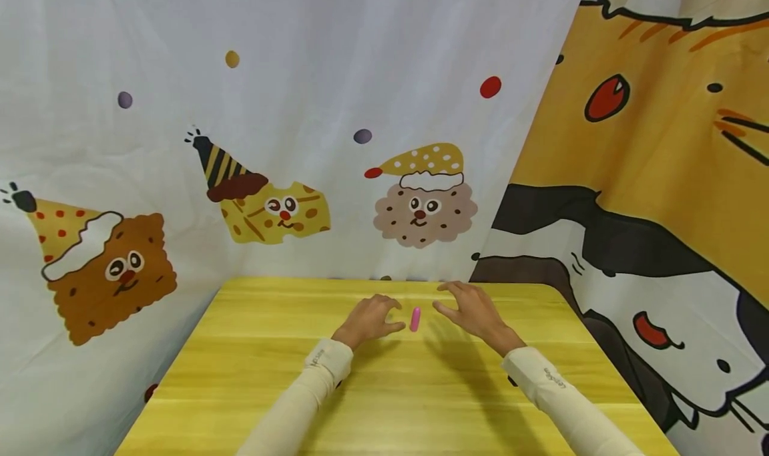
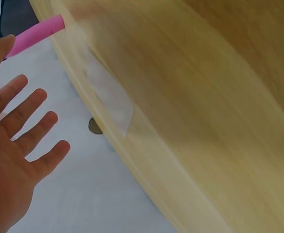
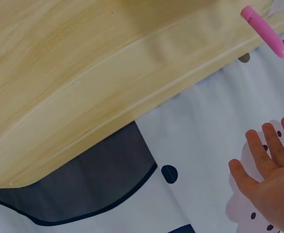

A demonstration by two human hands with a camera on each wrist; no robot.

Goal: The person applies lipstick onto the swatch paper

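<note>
One pink stick point(image 1: 415, 319) is between the left hand point(image 1: 369, 320) and the right hand point(image 1: 473, 310), both unclenched with fingers apart.

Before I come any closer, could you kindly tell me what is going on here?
A person's left hand and right hand are over the table, on either side of a small pink stick. The head view shows a gap on each side, so neither hand seems to grip it, and their fingers look loosely spread. I cannot tell whether the stick touches the table.
</note>
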